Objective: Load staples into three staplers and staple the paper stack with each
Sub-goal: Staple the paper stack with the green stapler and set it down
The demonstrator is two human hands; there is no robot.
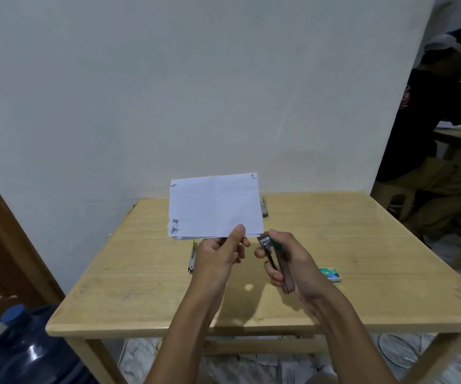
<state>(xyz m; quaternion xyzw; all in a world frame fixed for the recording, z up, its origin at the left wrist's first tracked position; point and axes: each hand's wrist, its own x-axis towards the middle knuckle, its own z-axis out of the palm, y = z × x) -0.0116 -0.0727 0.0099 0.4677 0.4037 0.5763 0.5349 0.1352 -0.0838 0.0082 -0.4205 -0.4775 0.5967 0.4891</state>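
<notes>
My left hand [221, 252] pinches the lower edge of a white paper stack [215, 206] and holds it upright above the wooden table [140, 286]. My right hand [287, 261] grips a stapler [272, 256] with a green top and metal jaw; the jaw sits right at the stack's lower right corner. A second stapler [192, 256] lies on the table to the left of my left hand. A third stapler [264, 207] lies behind the paper's right edge. A green staple box [331, 274] rests on the table to the right.
A blue water jug [27, 353] stands on the floor at the lower left. Another person in a dark shirt [442, 128] sits at a second table to the far right. A white wall runs behind the table.
</notes>
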